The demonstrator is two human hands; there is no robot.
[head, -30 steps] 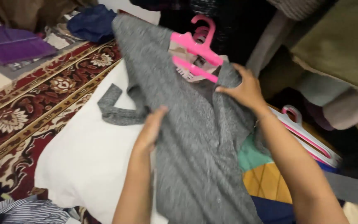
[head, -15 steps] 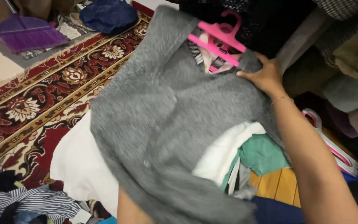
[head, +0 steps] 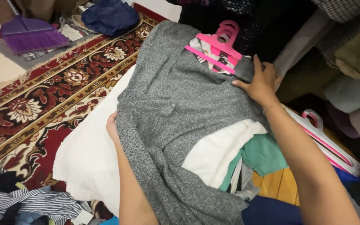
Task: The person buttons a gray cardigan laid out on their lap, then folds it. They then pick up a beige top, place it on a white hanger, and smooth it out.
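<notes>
A grey knitted cardigan point(head: 176, 112) hangs on pink hangers point(head: 219, 43) and drapes over a pile of clothes. My right hand point(head: 261, 81) presses on its right shoulder just below the hangers, fingers spread. My left hand point(head: 112, 125) is at the cardigan's left edge, mostly tucked under the fabric, gripping it. Under the cardigan lie a white garment point(head: 217, 152) and a green one point(head: 263, 152).
A white cloth point(head: 88, 158) lies left of the pile on a red patterned rug point(head: 42, 104). A purple broom point(head: 30, 37) and a dark blue bundle point(head: 111, 16) are at the back left. Striped clothing point(head: 30, 202) sits bottom left. More pink-and-white hangers point(head: 326, 137) lie at right, beside hanging clothes.
The cardigan has been spread wider and flatter across the pile. My left hand moved from on top of the fabric to its left edge. My right hand stayed at the shoulder.
</notes>
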